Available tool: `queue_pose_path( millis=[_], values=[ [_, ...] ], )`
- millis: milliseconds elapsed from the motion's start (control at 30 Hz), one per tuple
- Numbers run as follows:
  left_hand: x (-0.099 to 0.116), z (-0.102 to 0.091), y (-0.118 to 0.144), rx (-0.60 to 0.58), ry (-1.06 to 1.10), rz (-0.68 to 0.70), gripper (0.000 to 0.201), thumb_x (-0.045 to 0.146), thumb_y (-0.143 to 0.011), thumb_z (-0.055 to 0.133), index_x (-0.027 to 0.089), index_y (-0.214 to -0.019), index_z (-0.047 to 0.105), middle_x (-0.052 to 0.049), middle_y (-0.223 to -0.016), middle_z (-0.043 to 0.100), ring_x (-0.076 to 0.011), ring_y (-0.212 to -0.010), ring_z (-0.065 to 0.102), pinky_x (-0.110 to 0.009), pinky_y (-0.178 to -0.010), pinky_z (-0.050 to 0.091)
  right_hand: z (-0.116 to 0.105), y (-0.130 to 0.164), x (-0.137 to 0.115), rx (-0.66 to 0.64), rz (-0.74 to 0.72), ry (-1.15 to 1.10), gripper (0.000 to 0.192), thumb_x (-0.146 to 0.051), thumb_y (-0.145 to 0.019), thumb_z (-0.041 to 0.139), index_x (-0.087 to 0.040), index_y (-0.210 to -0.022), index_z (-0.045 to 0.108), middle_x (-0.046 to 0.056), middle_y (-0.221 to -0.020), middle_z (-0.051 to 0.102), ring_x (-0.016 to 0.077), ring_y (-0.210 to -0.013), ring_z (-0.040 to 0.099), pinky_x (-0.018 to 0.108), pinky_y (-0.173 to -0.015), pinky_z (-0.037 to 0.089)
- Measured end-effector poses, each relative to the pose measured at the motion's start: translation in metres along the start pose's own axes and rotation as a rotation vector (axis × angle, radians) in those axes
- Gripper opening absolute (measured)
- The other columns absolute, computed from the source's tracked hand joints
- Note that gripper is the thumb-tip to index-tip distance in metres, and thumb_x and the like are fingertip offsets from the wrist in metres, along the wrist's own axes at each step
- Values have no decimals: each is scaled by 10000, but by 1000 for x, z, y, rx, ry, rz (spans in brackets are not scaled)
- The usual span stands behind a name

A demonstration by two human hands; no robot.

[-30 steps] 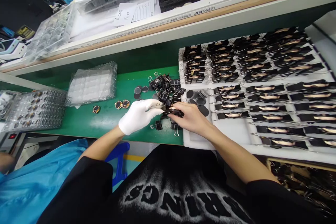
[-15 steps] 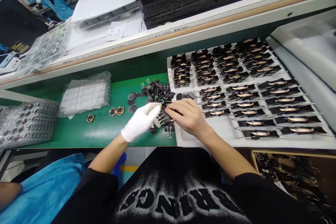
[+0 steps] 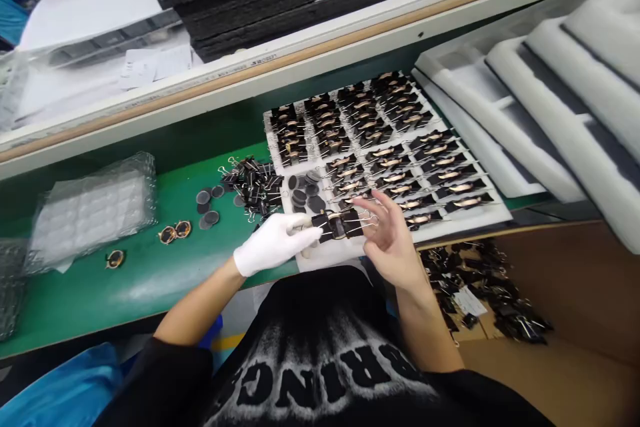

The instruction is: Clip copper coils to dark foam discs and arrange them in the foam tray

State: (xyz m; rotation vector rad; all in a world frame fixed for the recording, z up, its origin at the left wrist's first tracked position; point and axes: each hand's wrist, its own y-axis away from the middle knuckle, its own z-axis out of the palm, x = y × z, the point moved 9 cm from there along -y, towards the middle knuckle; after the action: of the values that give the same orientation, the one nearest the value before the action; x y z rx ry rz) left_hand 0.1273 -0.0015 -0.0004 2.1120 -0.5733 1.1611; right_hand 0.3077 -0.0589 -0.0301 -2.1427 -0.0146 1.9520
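Pinched in your gloved left hand [image 3: 273, 242] is a clipped assembly [image 3: 340, 223], held just over the white foam tray's [image 3: 465, 223] near edge. Your right hand [image 3: 393, 240] hangs released beside it. Judged step: placement; aim for a vacant tray slot.

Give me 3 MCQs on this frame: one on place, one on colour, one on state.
1. Where is the loose clip pile?
A. on the green mat
B. in the cardboard box
C. on the top shelf

2. What colour is the left hand glove?
A. blue
B. white
C. black

3. How is the right hand?
A. fist closed
B. flat on the mat
C. fingers spread, beside the clipped part

Answers:
1 A, the pile lies on the mat left of the foam tray.
2 B, the glove is white.
3 C, its fingers are open; the left hand grips the part.
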Motion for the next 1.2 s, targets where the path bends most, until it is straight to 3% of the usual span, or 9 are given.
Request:
queue_pose_path(
  millis=[67,133,267,400,500,567,633,967,1200],
  values=[
    [6,11,-6,-27,-81,60,332,458,-999,541,199,-905,727,19,-730,719,-144,-659,655,-250,-634,516,-1,12,14,-63,145,-148,696,-360,-922,636,-262,-1559,374,140,-1261,708,239,-938,737,373,-727,627],
    [14,22,-11,-63,-180,142,338,464,-1005,532,216,-1033,759,22,-768,725,-146,-675,643,-255,-648,513,-12,20,26,-19,248,-142,553,-413,-892,717,-250,-1402,576,83,-1021,757,211,-772,715,329,-626,600],
    [23,38,-20,-128,-301,257,375,506,-1009,528,233,-1072,777,18,-802,741,-148,-681,642,-255,-669,517,-33,25,36,58,283,-42,291,-417,-808,828,-233,-1017,744,30,-813,744,189,-664,692,300,-573,583],
    [25,45,-28,-85,-414,329,383,500,-1043,487,274,-1242,726,2,-1017,782,-161,-824,710,-261,-780,532,-42,20,31,33,212,0,300,-386,-851,797,-232,-1097,721,65,-980,781,222,-843,762,336,-712,645],
    [22,46,-37,90,-640,314,426,482,-1054,472,227,-1332,670,-64,-1057,773,-217,-900,729,-317,-830,530,-67,18,7,276,-7,259,452,-336,-863,796,-251,-1284,656,114,-1272,703,264,-1134,710,423,-925,635],
    [19,47,-42,222,-845,258,437,475,-1056,455,162,-1240,698,-105,-951,759,-262,-851,723,-363,-793,516,-81,23,-13,487,-171,521,472,-306,-863,802,-248,-1307,652,132,-1284,672,285,-1183,672,476,-988,606],
    [20,52,-46,304,-975,224,440,472,-1062,426,144,-1118,714,-120,-888,744,-285,-815,716,-383,-756,491,-83,27,-24,580,-248,689,374,-292,-896,766,-238,-1256,677,138,-1205,690,299,-1153,675,501,-981,599],
    [29,70,-59,359,-1092,181,413,481,-1067,395,176,-1061,673,-141,-1015,698,-295,-902,672,-397,-709,405,-75,31,-26,588,-238,679,205,-220,-958,638,-235,-1148,713,126,-1156,704,283,-1127,687,503,-1036,553],
    [9,65,-57,383,-1087,110,465,522,-1059,385,151,-1048,665,-157,-1005,666,-316,-925,633,-425,-749,387,-59,30,-20,471,-224,839,210,-211,-949,633,-228,-1131,736,129,-1141,706,298,-1079,669,487,-958,516]
  ],
)
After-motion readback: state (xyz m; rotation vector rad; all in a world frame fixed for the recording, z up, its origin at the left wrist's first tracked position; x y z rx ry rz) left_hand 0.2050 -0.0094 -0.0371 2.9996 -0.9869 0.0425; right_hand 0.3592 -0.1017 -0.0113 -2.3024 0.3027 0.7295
